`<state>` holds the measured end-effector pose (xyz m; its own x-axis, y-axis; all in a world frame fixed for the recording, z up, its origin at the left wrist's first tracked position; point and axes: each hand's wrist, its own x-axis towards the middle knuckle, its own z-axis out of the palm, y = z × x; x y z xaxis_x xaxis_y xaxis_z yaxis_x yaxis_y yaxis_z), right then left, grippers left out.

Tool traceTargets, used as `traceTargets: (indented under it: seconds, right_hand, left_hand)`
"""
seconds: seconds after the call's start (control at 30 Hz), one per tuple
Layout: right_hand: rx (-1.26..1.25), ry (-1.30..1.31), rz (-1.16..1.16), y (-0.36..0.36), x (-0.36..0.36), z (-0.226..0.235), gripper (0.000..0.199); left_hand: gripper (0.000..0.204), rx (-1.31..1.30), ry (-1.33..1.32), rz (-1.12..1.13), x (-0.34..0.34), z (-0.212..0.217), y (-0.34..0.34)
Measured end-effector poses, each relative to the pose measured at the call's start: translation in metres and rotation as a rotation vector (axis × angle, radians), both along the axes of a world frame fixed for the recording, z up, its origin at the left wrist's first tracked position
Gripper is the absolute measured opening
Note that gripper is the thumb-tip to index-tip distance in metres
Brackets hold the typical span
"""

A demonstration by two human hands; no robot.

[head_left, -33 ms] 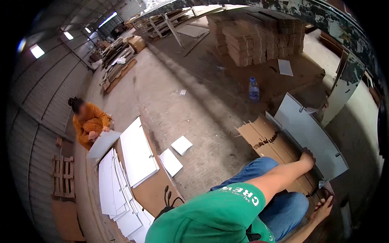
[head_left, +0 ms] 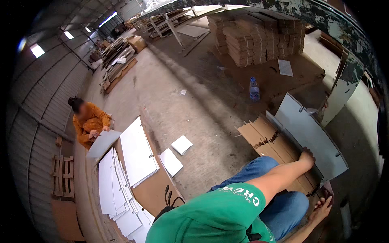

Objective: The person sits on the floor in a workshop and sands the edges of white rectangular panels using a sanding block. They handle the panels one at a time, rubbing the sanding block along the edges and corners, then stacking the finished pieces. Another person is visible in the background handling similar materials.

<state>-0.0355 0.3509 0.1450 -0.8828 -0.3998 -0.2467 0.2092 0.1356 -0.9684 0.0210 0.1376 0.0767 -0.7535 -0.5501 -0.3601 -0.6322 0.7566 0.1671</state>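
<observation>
A light grey-white panel (head_left: 310, 135) with small slots along its far edge stands tilted on the right, beside a stack of brown cardboard strips (head_left: 275, 141). My left hand (head_left: 307, 158) is closed at the panel's near edge, fingers bent over it. Lower down, by the panel's bottom corner, is my right hand (head_left: 323, 207). Its fingers are pinched together in shadow, and what they hold is too dark to make out. My knees in blue jeans are close to the cardboard.
Several white panels (head_left: 137, 152) lie on cardboard at the left, where a person in orange (head_left: 91, 121) crouches with another panel. Small white sheets (head_left: 181, 145) lie on the floor. A water bottle (head_left: 254, 89) stands near bundled cardboard stacks (head_left: 255, 40). A worn metal beam (head_left: 324, 20) crosses above.
The small shiny clear piece at the panel's bottom corner no longer shows. My right hand's fingers have shifted slightly; my left hand is in the same place.
</observation>
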Motion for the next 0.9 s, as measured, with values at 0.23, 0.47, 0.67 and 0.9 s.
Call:
traceTargets:
  seconds: [0.23,0.47,0.67,0.9]
  right_hand:
    - [-0.363,0.055,0.175,0.013,0.0,-0.02,0.04]
    - [-0.102,0.06,0.213,0.028,-0.019,-0.06,0.032]
    - [-0.084,0.134,0.077,0.023,-0.004,-0.065,0.041]
    - [0.103,0.329,0.305,0.028,-0.007,-0.066,0.042]
  left_hand:
    - [0.038,-0.104,0.096,-0.009,0.006,-0.01,-0.007]
    - [0.032,-0.147,0.069,-0.011,0.009,-0.004,-0.007]
    - [0.031,-0.135,0.087,0.022,0.003,-0.009,-0.008]
    - [0.031,-0.127,0.09,0.014,0.005,-0.008,-0.008]
